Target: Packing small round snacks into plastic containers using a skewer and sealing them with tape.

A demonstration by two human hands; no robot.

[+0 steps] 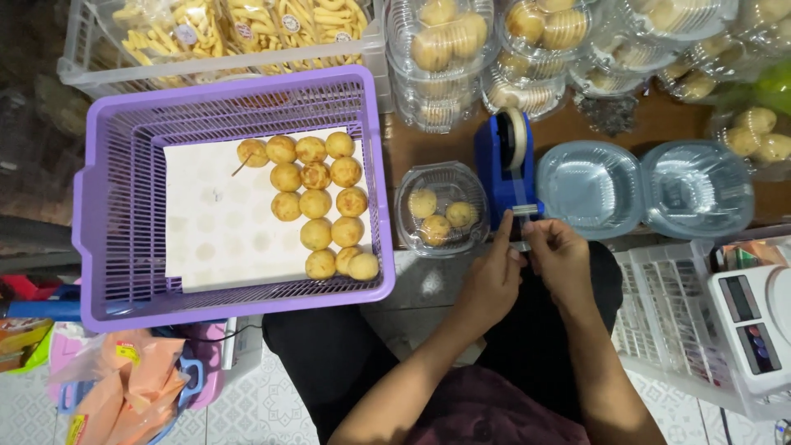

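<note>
Both forearms come up from the bottom edge over a dark lap, and the left hand (493, 276) and right hand (560, 259) meet at the front lip of a blue tape dispenser (504, 169), just past centre toward 2 o'clock. Left fingertips are pinched together on what looks like the loose end of the tape (521, 235); the right fingers curl closed around the same spot, though the strip itself is too small to make out clearly. Just at 9 o'clock of the hands sits a clear lidded box (439, 210) with three round golden pastries inside, its lid seemingly down but not taped as far as I can judge, so this box looks filled and waiting for its seal. At 3 o'clock of the dispenser an open empty clamshell (644, 189) lies spread flat, unfilled. Further left, a purple plastic basket (115, 206) lined with white paper holds about fourteen loose pastries (317, 202) in its right half, so plenty remains to pack. Along 12 o'clock, stacks of closed clear boxes of pastries (441, 49) suggest a good share is finished. A white crate of bagged yellow sticks (239, 29) stands at 11 o'clock, a white scale (754, 325) at 4 o'clock, orange packets (124, 379) at 8 o'clock. Everything rests on a brown wooden board (593, 124) and pale patterned floor tiles (264, 404); the person works seated low.
</note>
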